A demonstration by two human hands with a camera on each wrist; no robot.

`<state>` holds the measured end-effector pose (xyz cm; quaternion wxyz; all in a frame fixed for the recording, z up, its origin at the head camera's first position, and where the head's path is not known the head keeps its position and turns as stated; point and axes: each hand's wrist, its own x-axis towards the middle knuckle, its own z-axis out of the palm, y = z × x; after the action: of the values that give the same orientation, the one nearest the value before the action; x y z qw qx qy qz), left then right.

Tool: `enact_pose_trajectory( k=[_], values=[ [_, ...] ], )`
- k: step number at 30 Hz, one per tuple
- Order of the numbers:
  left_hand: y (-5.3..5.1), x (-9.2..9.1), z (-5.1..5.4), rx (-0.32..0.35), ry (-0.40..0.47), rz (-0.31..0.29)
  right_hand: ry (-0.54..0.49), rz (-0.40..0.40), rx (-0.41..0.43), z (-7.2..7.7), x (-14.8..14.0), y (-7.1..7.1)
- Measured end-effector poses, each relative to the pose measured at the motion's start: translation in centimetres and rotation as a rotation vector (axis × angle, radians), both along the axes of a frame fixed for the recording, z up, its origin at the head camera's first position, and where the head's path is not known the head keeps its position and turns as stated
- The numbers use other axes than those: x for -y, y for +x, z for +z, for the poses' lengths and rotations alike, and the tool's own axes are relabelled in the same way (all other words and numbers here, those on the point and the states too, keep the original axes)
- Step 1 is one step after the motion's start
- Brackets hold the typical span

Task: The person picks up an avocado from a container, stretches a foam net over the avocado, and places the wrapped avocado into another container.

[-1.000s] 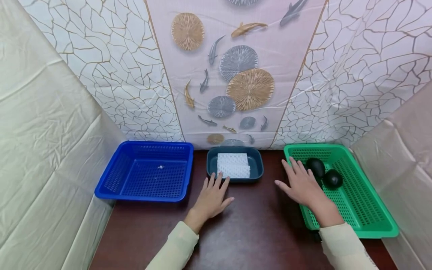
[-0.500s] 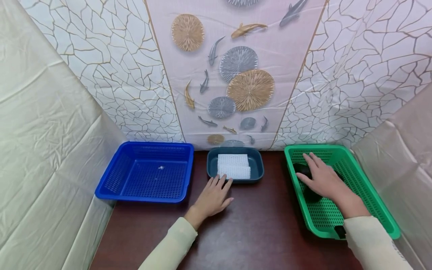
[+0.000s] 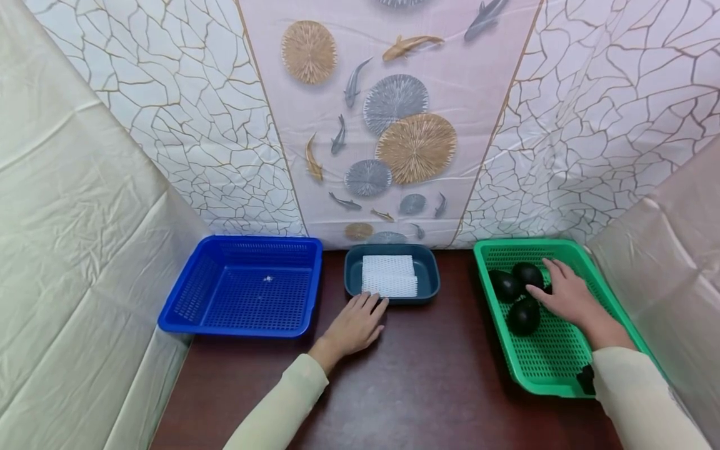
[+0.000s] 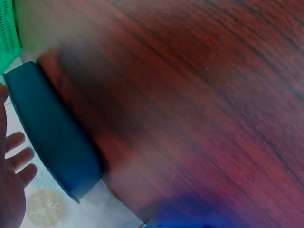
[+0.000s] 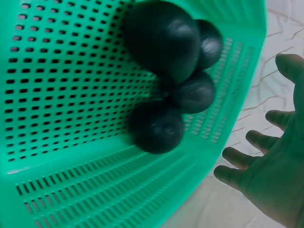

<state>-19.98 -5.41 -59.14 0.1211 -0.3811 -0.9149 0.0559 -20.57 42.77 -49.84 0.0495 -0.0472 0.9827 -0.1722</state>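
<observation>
The left hand and right hand, fingers loose, hold nothing. 4 black balls cluster toward 11 o'clock in the green basket. Probably best cup 1 squarely, without nudging its neighbours.

Pale cream sleeves; black piece at right cuff.

place: draped booth | cloth sides | patterned backdrop | brown table

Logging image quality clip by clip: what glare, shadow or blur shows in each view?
Head: pale sheen on the table, shadow beside the green basket; left wrist: softly blurred, shadow beside the tray; right wrist: small highlights on the black objects, their edges soft.
</observation>
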Motion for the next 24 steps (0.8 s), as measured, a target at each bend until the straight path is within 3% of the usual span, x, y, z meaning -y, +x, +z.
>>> enact_pose_trajectory(
  k=[6, 17, 24],
  values=[
    [-0.5, 0.1, -0.5, -0.067, 0.019, -0.03, 0.004, -0.045, 0.045, -1.3, -2.1, -0.7],
    [-1.8, 0.0, -1.0, -0.092, 0.06, -0.012, -0.013, -0.122, 0.149, -2.3, -4.1, -1.7],
    [-2.1, -0.3, -1.1, -0.106, 0.059, -0.017, -0.033, -0.161, 0.202, -3.1, -4.7, -1.8]
  ],
)
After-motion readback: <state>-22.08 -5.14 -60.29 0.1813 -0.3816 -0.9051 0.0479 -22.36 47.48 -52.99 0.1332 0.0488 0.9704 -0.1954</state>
